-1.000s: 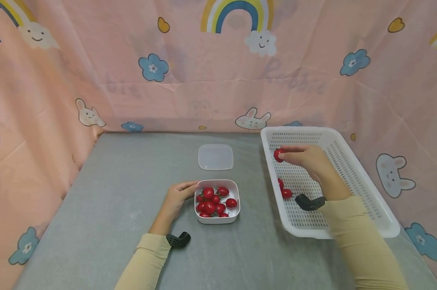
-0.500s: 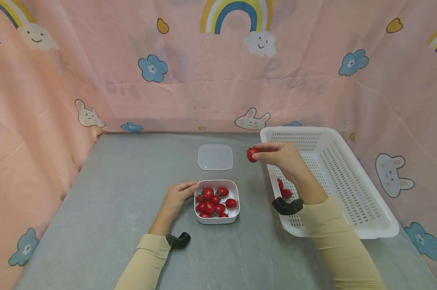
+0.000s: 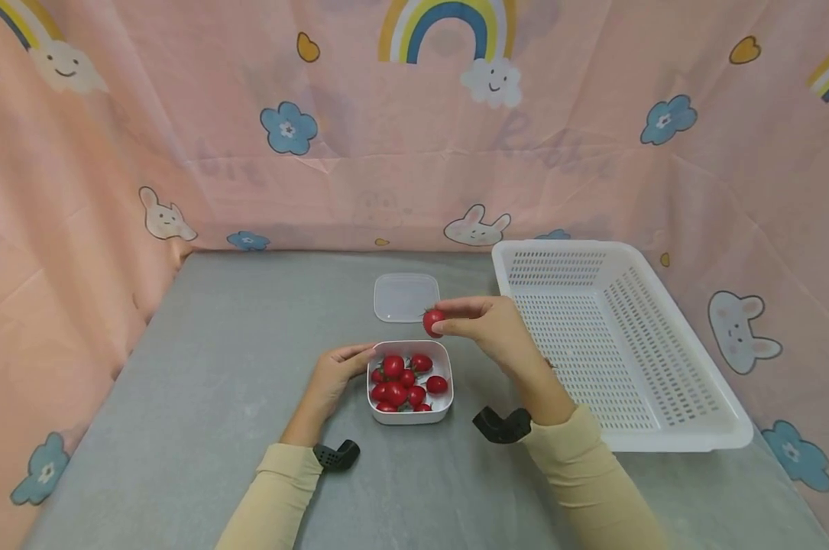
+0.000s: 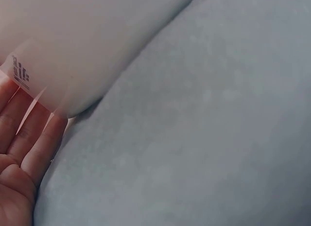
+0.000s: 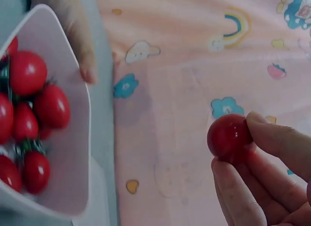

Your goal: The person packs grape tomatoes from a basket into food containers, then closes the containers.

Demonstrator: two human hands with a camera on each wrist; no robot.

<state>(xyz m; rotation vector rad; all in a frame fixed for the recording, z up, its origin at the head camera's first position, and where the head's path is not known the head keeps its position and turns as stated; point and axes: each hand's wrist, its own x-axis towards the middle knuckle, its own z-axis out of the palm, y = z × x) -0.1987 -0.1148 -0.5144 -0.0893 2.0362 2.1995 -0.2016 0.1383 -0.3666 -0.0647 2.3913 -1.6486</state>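
Observation:
A white box (image 3: 410, 418) holds several cherry tomatoes (image 3: 395, 393), some with green stems. My left hand (image 3: 333, 382) rests against the box's left side; in the left wrist view its fingers (image 4: 46, 138) lie nearly straight along the wall. Just above the box's far right corner, my right hand (image 3: 493, 332) pinches one cherry tomato (image 5: 229, 137) between thumb and fingertips. That tomato is apart from the box and the ones inside it.
A clear flat lid (image 3: 406, 298) lies on the grey table behind the box. To the right stands a large white perforated basket (image 3: 689, 344); my right arm covers its near left part. A pink patterned curtain (image 3: 359, 183) encloses the table's back and sides.
My right hand has carried the cherry tomato left, out of the basket and over to the box's far right corner. The left hand and the box stay in place.

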